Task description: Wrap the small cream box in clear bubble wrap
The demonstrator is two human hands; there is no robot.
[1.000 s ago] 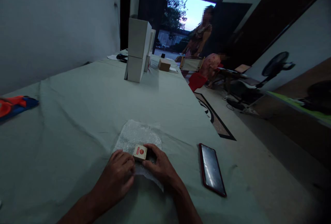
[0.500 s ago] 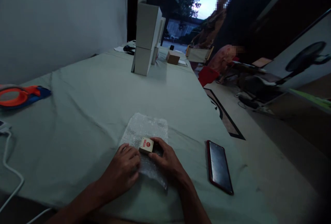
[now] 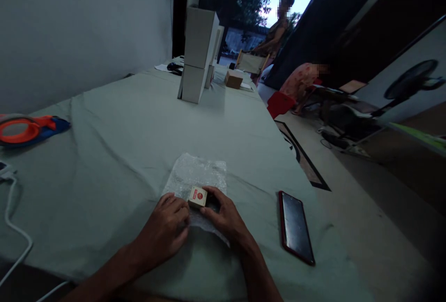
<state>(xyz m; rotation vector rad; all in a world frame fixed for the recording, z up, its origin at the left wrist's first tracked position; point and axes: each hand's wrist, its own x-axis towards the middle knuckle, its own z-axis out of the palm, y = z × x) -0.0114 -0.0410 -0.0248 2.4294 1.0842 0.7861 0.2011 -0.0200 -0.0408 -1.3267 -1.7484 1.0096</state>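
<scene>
A small cream-coloured box (image 3: 197, 196) with a red label and a red round mark rests on a sheet of bubble wrap (image 3: 199, 170). My right hand (image 3: 225, 213) grips the box at its right side, thumb in front and fingers behind. On the other side, my left hand (image 3: 170, 222) is closed with curled fingers at the wrap's left edge, close to the box; its fingertips are partly hidden. The wrap's near edge shows between my two hands and passes below my right hand.
A phone (image 3: 296, 227) in a dark red case lies at the right. Tall white boxes (image 3: 193, 55) and a brown box (image 3: 233, 79) stand farther back. Orange tape (image 3: 26, 130) and a white cable (image 3: 17, 227) are at the left. Two people are beyond the table.
The near edge of the bubble wrap has shifted up toward the box. My hands and the box hold nearly the same place. A person in the background has moved left with a chair.
</scene>
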